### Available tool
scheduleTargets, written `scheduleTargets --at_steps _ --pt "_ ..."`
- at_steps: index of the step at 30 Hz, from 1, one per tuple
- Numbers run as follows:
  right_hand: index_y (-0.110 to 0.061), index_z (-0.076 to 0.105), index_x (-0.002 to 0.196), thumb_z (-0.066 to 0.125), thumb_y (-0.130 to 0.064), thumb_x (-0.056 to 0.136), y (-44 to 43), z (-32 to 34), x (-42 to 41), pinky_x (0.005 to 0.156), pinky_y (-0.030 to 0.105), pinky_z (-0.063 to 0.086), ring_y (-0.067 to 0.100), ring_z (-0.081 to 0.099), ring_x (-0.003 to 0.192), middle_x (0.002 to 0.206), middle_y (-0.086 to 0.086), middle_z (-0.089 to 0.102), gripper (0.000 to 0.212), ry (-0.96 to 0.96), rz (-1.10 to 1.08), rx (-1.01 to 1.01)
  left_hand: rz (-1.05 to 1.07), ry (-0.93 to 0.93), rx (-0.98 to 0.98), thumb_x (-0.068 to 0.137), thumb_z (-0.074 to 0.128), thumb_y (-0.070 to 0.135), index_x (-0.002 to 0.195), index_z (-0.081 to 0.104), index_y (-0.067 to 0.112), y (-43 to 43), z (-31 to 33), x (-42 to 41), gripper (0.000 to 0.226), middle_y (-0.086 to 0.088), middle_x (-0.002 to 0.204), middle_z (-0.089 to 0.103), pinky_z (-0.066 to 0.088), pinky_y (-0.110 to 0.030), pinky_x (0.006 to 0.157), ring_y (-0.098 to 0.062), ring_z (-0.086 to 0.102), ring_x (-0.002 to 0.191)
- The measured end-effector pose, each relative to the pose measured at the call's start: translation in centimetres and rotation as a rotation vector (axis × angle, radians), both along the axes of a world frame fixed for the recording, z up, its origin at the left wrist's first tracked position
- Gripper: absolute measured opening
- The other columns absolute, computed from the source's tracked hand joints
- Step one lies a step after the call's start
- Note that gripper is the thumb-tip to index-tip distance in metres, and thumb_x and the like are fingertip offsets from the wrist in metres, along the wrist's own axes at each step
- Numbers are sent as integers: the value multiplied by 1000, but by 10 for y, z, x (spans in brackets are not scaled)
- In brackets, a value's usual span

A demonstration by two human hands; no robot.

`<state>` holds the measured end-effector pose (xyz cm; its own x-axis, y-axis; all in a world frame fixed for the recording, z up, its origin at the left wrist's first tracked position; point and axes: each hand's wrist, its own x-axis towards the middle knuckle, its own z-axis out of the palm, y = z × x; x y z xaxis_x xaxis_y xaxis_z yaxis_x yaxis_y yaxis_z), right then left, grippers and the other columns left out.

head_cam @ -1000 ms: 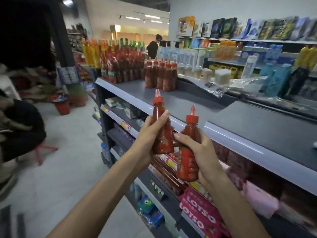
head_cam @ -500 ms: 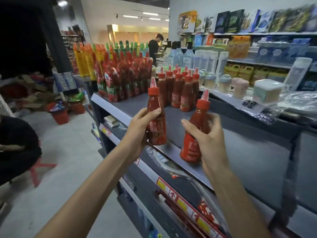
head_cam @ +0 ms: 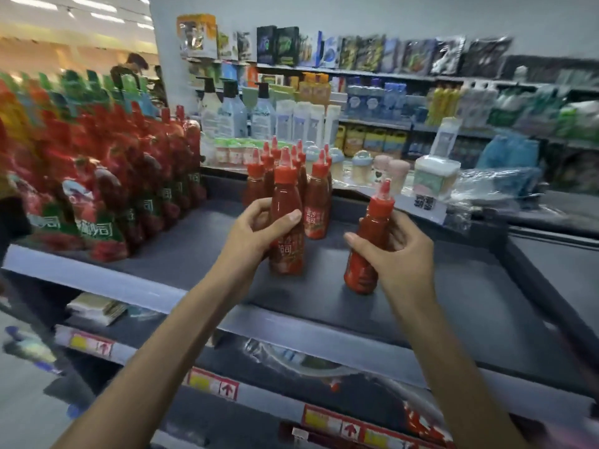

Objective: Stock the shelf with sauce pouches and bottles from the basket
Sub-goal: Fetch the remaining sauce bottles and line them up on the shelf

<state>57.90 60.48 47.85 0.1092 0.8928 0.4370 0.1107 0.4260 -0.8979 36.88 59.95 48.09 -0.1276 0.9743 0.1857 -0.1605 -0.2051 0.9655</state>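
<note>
**Shop aisle under strip lights**

I see a pale wall [head_cam: 421, 14] ahead, and long wall shelving [head_cam: 372, 74] packed with boxes and bottles runs across it. White strip lights [head_cam: 94, 1] glow on the ceiling at upper left, where a person [head_cam: 129, 64] stands far off. Pale floor [head_cam: 29, 416] shows at lower left, blurred.

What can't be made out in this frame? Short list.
Head view only:
- Basket: outside the frame.
- Pouches: print smeared by motion blur.
- Left bottle: label partly covered by the left hand.
- Right bottle: label turned away and covered by the right hand.
- Both bottle bases: cannot tell if they touch the shelf.
- Price tags: blurred, unreadable.
</note>
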Motion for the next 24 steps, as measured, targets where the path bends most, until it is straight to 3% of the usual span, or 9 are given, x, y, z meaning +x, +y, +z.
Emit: scheduleTargets --at_steps 8,12,14,18,21,24 --pt "-22 66 118 91 -17 74 12 -15 -4 84 13 53 1 71 98 108 -8 75 51 -81 -130 -36 -169 -42 22 79 80 29 125 65 12 27 -1 -12 51 -2 112 78 56 -32 85 -16 74 102" --pt "-26 61 128 93 -26 70 2 -20 1 96 23 53 4 68 110 120 -9 70 67 -94 -185 -90 -221 -4 30 84 79 28 128 64 14 33 -4 -15 49 -2 117 77 56 -32 87 -19 73 109" --pt "-23 59 133 92 -29 72 -17 -21 2 99 29 54 7 67 112 121 -7 69 69 -166 -343 -39 -241 23 30 87 78 28 129 64 17 34 -5 -18 46 1 120 76 55 -35 95 -18 72 113" --pt "-14 66 111 79 -18 87 -64 -19 -16 78 33 55 16 64 88 100 -1 65 28 -351 -678 331 -265 67 38 89 77 29 130 64 17 34 -6 -26 45 0 123 75 53 -42 106 -17 71 116" --pt "-13 67 106 74 -13 89 -70 -17 -46 66 23 52 9 60 75 92 -2 61 19 -460 -560 426 -283 97 61 90 76 29 129 65 17 31 -4 -31 42 -1 120 76 54 -41 103 -18 72 114" --pt "-23 63 123 76 -30 88 -53 -17 -79 70 23 54 5 60 86 104 -9 61 38 -533 -407 255 -271 104 83 90 75 26 126 68 15 28 -3 -37 38 -4 117 77 56 -43 101 -22 73 111"
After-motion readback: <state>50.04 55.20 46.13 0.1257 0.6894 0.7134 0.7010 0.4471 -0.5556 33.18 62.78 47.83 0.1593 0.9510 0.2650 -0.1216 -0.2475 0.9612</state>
